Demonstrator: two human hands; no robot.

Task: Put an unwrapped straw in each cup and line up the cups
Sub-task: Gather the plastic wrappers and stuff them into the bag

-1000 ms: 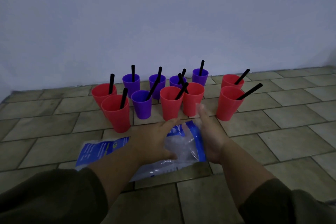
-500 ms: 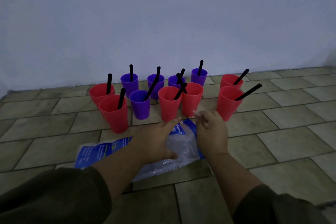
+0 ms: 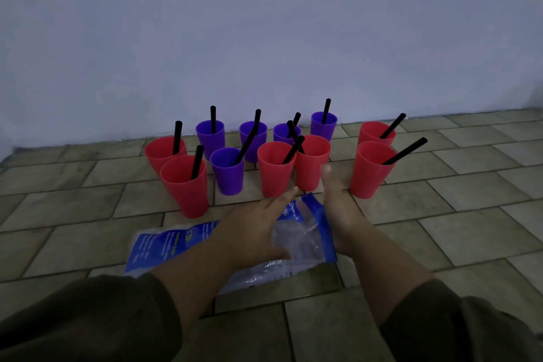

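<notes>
Cups (image 3: 185,185), six red and five purple, stand upright in a loose cluster on a tiled floor (image 3: 440,229) close to a plain wall (image 3: 264,23). Black straws (image 3: 196,161) poke out of them. They form two ragged rows rather than one line, so the lining-up looks unfinished.

Both hands reach toward the cluster, which lies straight ahead of them, farther from the person. The left hand (image 3: 258,223) has its fingers stretched flat and grasps nothing. Its fingertips end just short of the middle red cup (image 3: 276,173). The right hand (image 3: 338,209), seen edge-on with straight fingers and nothing in its grasp, points into the gap beside the right front red cup (image 3: 371,173) and is the nearer hand to it.

A blue-and-clear plastic bag (image 3: 176,244) lies under both hands, which hide its middle. One long straw crosses the front purple cup (image 3: 227,176) and the back purple cup (image 3: 260,141). It probably sits in the front one, which would leave the back one without a straw. The right fingertips are blurred. Dark sleeves (image 3: 88,317) are cut off at the bottom edge.
</notes>
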